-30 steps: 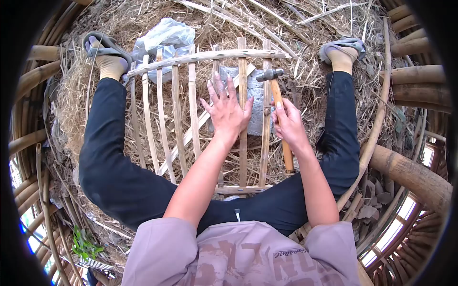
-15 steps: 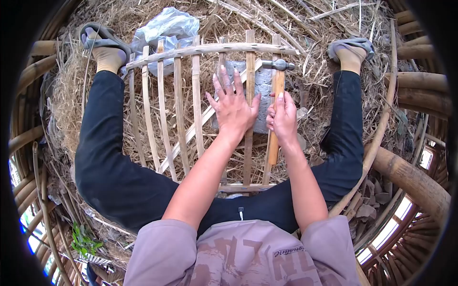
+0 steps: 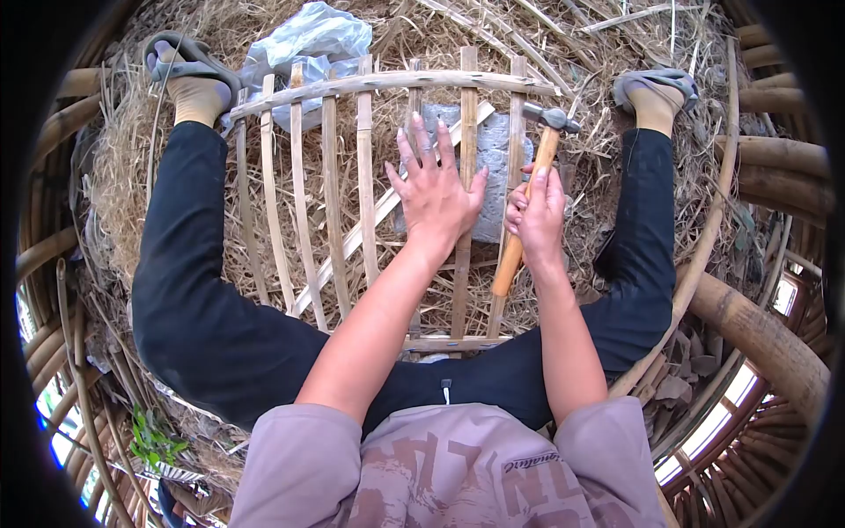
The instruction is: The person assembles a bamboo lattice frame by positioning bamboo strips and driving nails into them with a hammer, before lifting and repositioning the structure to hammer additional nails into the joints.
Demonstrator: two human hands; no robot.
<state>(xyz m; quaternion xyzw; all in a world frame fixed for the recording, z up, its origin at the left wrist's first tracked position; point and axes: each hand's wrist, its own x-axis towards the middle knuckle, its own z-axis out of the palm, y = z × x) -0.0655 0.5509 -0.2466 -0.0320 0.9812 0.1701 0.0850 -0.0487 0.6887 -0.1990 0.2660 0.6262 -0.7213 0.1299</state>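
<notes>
My right hand (image 3: 539,216) is closed around the wooden handle of a hammer (image 3: 508,267). Its metal head is up near the rightmost slat, and the handle slants down to the left. My left hand (image 3: 437,198) lies palm down with its fingers spread, over the slats of a bamboo frame (image 3: 365,167). This frame has several upright slats fixed to a curved top rail and a lower rail by my lap. Beneath its right-hand slats is a grey block (image 3: 497,150), partly covered by my left hand. A pale diagonal strip (image 3: 352,242) crosses the frame.
Dry straw (image 3: 132,202) covers the ground around the frame. A crumpled plastic bag (image 3: 308,44) lies beyond its top left. My legs stretch along both sides, with sandals on the feet. Thick bamboo poles (image 3: 761,330) stand at the right, and a green plant (image 3: 157,440) grows lower left.
The hammer has tilted, its head swinging to the right, off the rightmost slat. My right hand has shifted slightly right. My left hand stays spread on the slats.
</notes>
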